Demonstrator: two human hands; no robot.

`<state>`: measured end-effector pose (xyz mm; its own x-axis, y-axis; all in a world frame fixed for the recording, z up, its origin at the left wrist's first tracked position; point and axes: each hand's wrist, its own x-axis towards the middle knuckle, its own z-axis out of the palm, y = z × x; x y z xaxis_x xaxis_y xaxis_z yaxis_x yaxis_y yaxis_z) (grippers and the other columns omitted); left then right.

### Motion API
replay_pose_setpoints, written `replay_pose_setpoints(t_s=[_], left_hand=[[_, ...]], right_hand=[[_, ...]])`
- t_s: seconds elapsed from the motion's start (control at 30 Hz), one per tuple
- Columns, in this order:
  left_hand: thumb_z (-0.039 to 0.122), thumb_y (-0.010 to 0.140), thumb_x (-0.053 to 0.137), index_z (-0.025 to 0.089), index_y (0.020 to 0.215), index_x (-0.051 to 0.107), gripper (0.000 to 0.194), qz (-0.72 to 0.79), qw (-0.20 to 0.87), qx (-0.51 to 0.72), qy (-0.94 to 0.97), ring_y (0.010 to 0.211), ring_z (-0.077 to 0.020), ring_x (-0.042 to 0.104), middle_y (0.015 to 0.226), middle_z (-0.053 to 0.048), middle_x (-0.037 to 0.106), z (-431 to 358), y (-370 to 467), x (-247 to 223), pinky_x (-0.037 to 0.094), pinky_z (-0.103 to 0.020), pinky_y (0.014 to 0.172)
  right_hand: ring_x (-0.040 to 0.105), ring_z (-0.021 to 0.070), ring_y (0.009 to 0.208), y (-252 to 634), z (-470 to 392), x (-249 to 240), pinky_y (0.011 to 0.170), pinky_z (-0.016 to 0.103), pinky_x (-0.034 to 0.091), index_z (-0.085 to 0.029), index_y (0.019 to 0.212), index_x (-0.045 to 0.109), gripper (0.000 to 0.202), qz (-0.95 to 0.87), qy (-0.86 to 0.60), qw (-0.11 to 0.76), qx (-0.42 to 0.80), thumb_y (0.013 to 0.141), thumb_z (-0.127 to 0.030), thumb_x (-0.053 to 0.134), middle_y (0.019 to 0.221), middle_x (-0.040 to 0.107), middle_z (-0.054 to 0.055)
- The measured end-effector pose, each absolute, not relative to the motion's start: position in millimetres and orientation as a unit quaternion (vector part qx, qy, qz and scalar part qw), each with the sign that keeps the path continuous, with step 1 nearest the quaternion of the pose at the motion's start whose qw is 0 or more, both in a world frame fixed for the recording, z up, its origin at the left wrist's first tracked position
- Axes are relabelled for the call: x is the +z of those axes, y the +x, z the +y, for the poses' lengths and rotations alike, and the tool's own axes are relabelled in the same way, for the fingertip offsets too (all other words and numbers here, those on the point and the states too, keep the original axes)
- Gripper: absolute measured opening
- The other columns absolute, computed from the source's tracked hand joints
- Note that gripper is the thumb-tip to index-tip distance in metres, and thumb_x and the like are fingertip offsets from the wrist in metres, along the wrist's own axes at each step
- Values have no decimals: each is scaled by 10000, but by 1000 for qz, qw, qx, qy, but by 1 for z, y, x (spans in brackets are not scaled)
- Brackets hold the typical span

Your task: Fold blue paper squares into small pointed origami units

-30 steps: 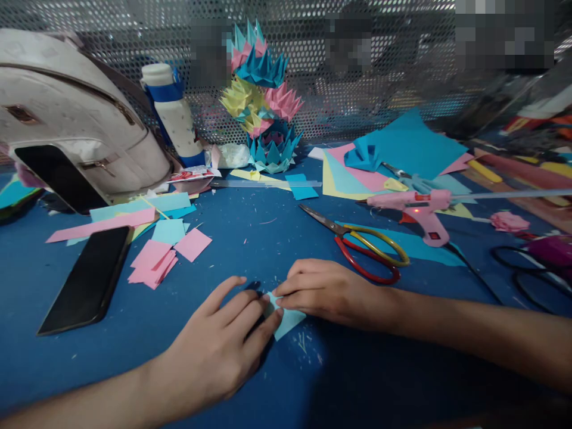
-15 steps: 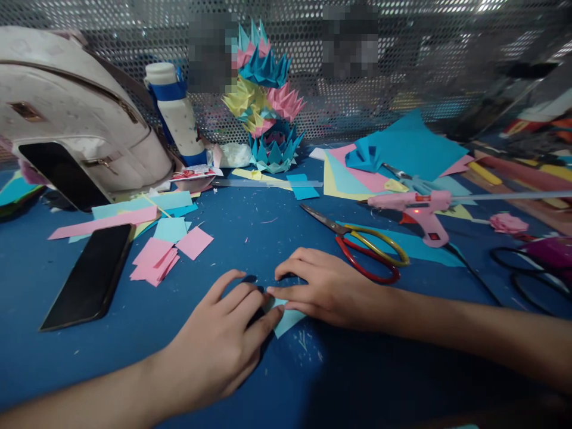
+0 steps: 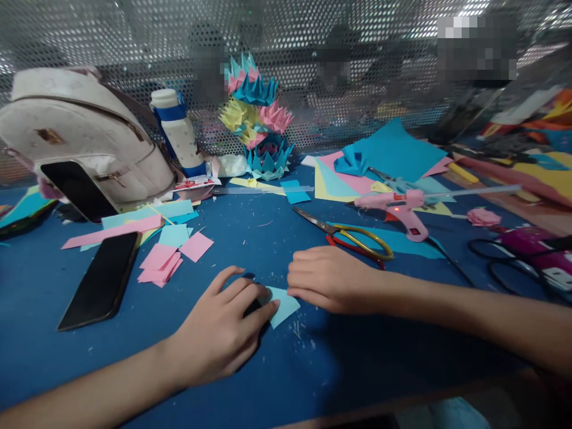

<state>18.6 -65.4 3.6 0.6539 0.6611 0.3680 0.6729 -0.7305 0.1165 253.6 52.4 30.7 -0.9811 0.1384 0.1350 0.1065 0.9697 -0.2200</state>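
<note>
A folded piece of light blue paper [image 3: 285, 307] lies flat on the blue table in front of me. My left hand [image 3: 232, 322] holds it down, thumb and fingertips pressed on its left side. Just past the paper's upper right edge is my right hand [image 3: 328, 280], its fingers curled together and resting on the table; nothing shows in them. Behind the right wrist lie scissors [image 3: 313, 220] with one yellow and one red handle, partly covered by that hand and forearm.
Small pink paper squares [image 3: 158, 265] and a black phone [image 3: 100, 280] lie at left. Further back stand a backpack [image 3: 84, 131], a bottle [image 3: 179, 134] and a stacked origami piece [image 3: 268, 158]. A pink glue gun [image 3: 413, 220], its cord and large paper sheets [image 3: 397, 149] occupy the right.
My right hand has drawn off the paper to its right edge, and its fingers have curled in. My left hand stays on the paper. The camera's view has shifted.
</note>
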Motion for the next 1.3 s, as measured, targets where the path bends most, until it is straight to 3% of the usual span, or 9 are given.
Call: replay_pose_setpoints(t_s=[0.13,0.27,0.5,0.77,0.9,1.03,1.2,1.3], left_hand=[[145,961,496,162,1246,640,320,-360,-8,-214,-908,1133,-293,561,1347,-150,596,-63,17,4,385,-536,1014],[91,960,488,161,1184,656,288,-350,-56,-258,-899,1114,-240,589,1260,-118,646,-61,16,4,398,-488,1032],[32,948,482,130,1205,626,310,-344,-112,-287,-887,1123,-228,558,1218,-138,625,-61,16,1,463,-400,962],[58,959,451,148,1242,617,340,-300,-102,-259,-912,983,-194,621,1073,-89,687,-62,19,10,406,-443,1018],[71,948,447,130,1303,587,387,-290,-74,-252,-920,975,-220,602,1037,-107,678,-64,20,11,449,-416,927],[106,961,469,115,1314,580,370,-322,-30,-205,-924,1098,-268,556,1224,-148,624,-65,21,8,432,-443,949],[115,969,467,113,1306,586,357,-311,-28,-177,-933,1174,-267,554,1274,-135,631,-65,21,7,398,-454,1013],[123,967,474,107,1311,590,363,-302,-14,-176,-937,1155,-267,577,1280,-135,645,-65,19,6,389,-468,1029]], right_hand=[[529,143,794,247,53,16,667,257,345,-175,959,619,151,-959,-145,77,229,955,-325,630,838,614,2],[540,142,824,246,49,19,677,248,354,-190,960,622,184,-945,-189,65,260,884,-321,727,820,579,-21],[538,144,881,244,45,21,729,249,373,-184,852,619,101,-922,-198,96,318,901,-221,698,858,610,-15],[547,135,790,243,48,20,708,250,402,-177,919,685,77,-873,-226,122,414,935,-211,618,880,649,13],[556,160,887,241,50,16,756,261,403,-183,929,699,79,-896,-173,111,394,942,-191,622,906,693,18],[550,165,888,239,51,16,804,282,405,-177,924,706,63,-921,-148,110,342,932,-189,645,898,697,19],[581,162,869,244,53,23,721,250,411,-201,979,715,171,-904,-225,83,353,821,-233,773,842,696,-1],[600,140,785,248,55,25,674,231,413,-196,906,736,156,-885,-262,74,377,769,-223,805,807,695,-3]])
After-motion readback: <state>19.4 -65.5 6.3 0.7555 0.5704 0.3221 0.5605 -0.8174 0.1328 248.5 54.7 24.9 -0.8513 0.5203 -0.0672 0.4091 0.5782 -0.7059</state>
